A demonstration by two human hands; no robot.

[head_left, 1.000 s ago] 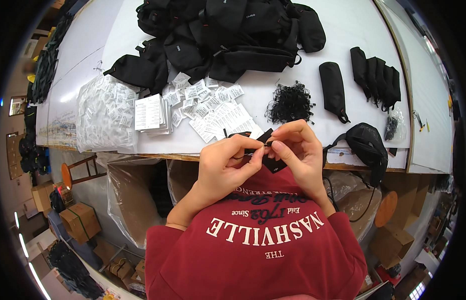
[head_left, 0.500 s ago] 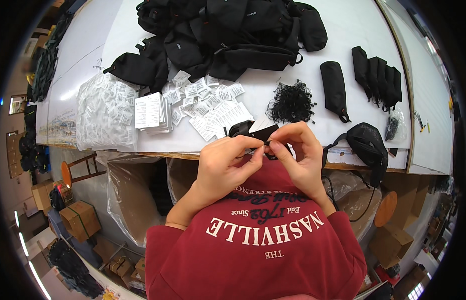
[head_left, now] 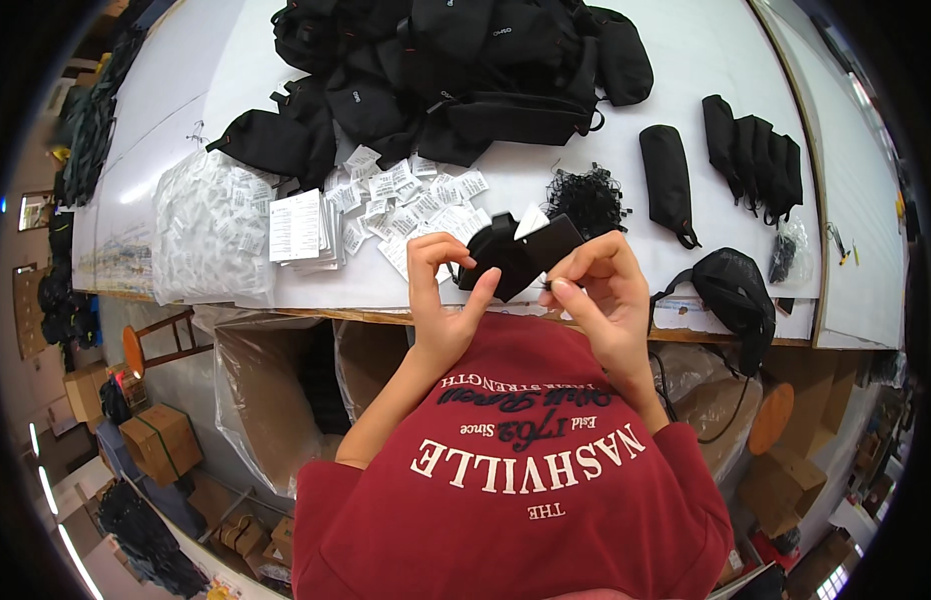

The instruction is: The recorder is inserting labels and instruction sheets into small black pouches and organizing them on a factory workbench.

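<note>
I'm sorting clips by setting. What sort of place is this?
Probably a packing or assembly workshop: a white worktable heaped with black pouches, a bag of white sachets, and cardboard boxes on the floor.

Small pouch [head_left: 516,255]: black, with a white tag. Bag pile [head_left: 456,70], upper frame: black. Table [head_left: 706,50]: white. Paper slips [head_left: 406,195]: white, printed. Shirt [head_left: 526,500]: red, white lettering.
</note>
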